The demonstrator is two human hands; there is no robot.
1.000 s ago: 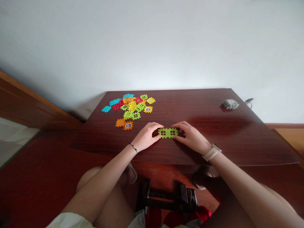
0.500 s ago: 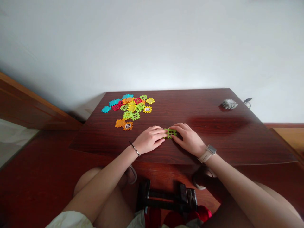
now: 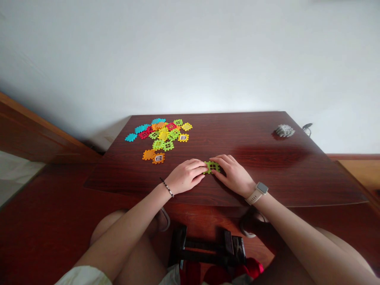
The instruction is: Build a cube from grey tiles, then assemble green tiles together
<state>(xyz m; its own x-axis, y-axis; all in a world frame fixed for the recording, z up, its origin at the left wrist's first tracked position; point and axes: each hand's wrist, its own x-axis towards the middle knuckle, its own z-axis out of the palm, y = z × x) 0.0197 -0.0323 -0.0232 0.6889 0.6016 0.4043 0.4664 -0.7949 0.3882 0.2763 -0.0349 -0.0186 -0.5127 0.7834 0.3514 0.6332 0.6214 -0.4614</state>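
Observation:
A green building tile (image 3: 212, 167) with toothed edges and a window cutout lies flat on the table near its front edge. My left hand (image 3: 187, 175) grips its left side, fingertips over the edge. My right hand (image 3: 233, 174), with a watch on the wrist, pinches the right side between thumb and fingers. Farther left and back is a loose heap of similar tiles in blue, red, orange, yellow and green, with a green window tile (image 3: 168, 146) at its front. An orange tile with a white window (image 3: 158, 158) lies closest to my left hand.
The dark wooden table (image 3: 252, 146) stands against a pale wall (image 3: 208, 59). A stack of grey-white toothed pieces (image 3: 285, 130) sits at the back right, with a dark cable (image 3: 307, 126) beyond it. Below the front edge is a black frame (image 3: 204, 253).
Both hands keep their hold on the green tile with hardly any motion. The whole view has shifted slightly.

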